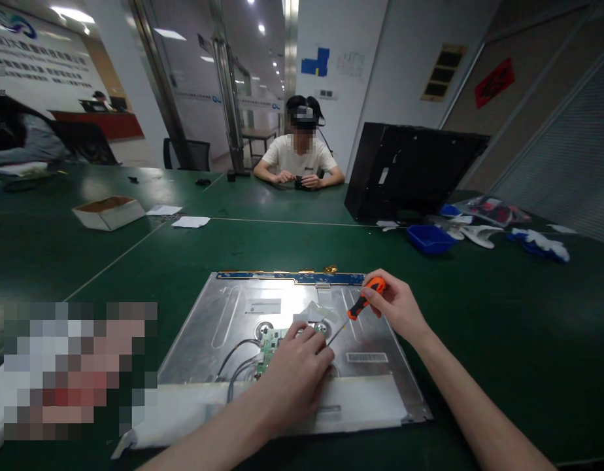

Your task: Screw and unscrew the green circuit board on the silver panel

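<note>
Panel [194, 356] on worktop [503, 314], blue strip [263, 275] along its far edge. Right hand [394, 306]: gripping screwdriver [358, 306]. Left hand [302, 360]: over board [268, 343], grip unclear.

The left hand [304, 360] lies palm down (fingers [316, 341] curled); the right hand [394, 304], farther forward, pinches.

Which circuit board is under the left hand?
The green board, partly under the left hand; the blue board, at the far edge of the metal panel, is not.
</note>
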Motion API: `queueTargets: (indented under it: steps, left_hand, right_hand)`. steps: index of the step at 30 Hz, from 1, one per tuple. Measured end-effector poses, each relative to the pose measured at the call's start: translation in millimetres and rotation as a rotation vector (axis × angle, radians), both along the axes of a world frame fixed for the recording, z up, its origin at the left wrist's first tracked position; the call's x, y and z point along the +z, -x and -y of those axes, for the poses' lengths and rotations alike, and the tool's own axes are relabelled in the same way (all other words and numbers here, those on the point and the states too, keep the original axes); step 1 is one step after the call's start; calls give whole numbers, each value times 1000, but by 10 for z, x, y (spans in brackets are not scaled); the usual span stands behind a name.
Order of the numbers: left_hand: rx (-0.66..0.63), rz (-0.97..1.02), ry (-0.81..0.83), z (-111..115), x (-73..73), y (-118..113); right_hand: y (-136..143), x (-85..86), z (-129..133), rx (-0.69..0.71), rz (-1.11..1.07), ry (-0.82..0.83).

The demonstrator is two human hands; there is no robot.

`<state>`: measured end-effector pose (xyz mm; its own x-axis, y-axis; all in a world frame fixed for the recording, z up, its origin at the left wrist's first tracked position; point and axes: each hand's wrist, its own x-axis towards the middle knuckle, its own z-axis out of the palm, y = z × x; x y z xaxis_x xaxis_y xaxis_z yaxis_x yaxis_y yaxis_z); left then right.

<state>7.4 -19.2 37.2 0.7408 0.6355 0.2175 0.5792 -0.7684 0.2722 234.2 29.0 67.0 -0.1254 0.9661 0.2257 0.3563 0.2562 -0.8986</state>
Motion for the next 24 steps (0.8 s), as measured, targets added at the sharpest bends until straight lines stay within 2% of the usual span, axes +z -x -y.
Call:
queueTargets:
  steps: [10, 14, 19, 24]
  left_hand:
    - [-3, 39, 43, 51, 5, 25]
    - [-12, 38, 42, 65, 23, 57]
    - [-4, 47, 36, 79, 30, 79]
    - [-2, 28, 20, 69, -7, 75]
  right_hand:
    - [-13, -44, -11, -1, -5, -27]
    - [-10, -8, 20, -4, -5, -32]
    - [-5, 46, 68, -77, -30, -77]
    - [1, 18, 66, -70, -45, -97]
